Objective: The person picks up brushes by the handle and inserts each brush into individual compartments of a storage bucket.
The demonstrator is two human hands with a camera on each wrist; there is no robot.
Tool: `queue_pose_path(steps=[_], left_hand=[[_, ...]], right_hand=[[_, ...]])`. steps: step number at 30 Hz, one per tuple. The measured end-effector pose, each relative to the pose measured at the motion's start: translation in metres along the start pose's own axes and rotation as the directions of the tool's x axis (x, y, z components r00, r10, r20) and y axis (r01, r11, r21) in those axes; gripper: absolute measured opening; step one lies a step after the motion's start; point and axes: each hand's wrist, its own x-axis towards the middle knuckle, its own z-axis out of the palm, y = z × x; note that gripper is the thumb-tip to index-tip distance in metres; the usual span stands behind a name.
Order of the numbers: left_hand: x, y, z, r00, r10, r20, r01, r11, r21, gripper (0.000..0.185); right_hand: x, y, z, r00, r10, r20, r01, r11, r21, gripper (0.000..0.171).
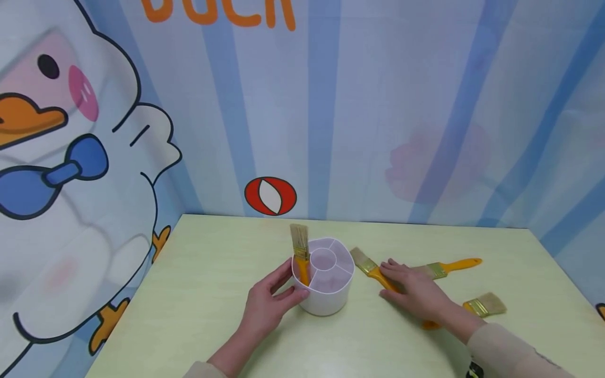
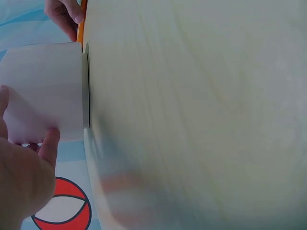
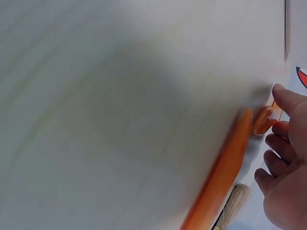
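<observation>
White divided holder [image 1: 326,303] set upright on the table, lodged between thumb and fingers of the left hand [image 1: 270,296]; in its left compartment a standing brush [image 1: 301,254] is held, bristles up. A slanted brush [image 1: 367,265] lies just right of the holder, its bristles pointed toward it and its handle partly covered by the right hand [image 1: 416,289]. Far brush [image 1: 444,268] is partly hidden by that hand, handle pointing right; near brush [image 1: 478,306] is crossed by the right wrist, bristles to the right. Holder's wall is gripped by the left hand, thumb laid on the near side. Slanted brush's handle is bracketed by right thumb and fingers; whether it is firmly pinched cannot be told. All is arranged on a pale, wood-grained table [image 1: 208,273]. Behind, a blue-striped backdrop [image 1: 359,105] is hung, printed with a white duck [image 1: 108,205], orange letters [image 1: 203,16] and a red-and-white oval [image 1: 270,196]. Light-coloured sleeves [image 1: 510,352] are worn.
</observation>
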Motion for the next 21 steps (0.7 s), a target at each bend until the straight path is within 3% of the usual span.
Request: queue_pose_path(steps=[6, 10, 21], left_hand=[[0.000, 0.001, 0.000, 1.000, -0.004, -0.002, 0.004, 1.000, -0.002, 0.078], [0.000, 0.000, 0.000, 1.000, -0.004, -0.005, 0.004, 1.000, -0.012, 0.078], [0.000, 0.000, 0.001, 1.000, -0.002, -0.005, 0.002, 1.000, -0.004, 0.077]], right_hand=[[0.005, 0.001, -0.002, 0.998, -0.064, -0.012, 0.065, 0.995, 0.073, 0.052], [0.008, 0.000, 0.000, 0.998, -0.060, -0.013, 0.061, 0.993, 0.100, 0.051], [0.018, -0.002, 0.005, 0.996, -0.084, -0.037, 0.087, 0.994, 0.069, 0.042]])
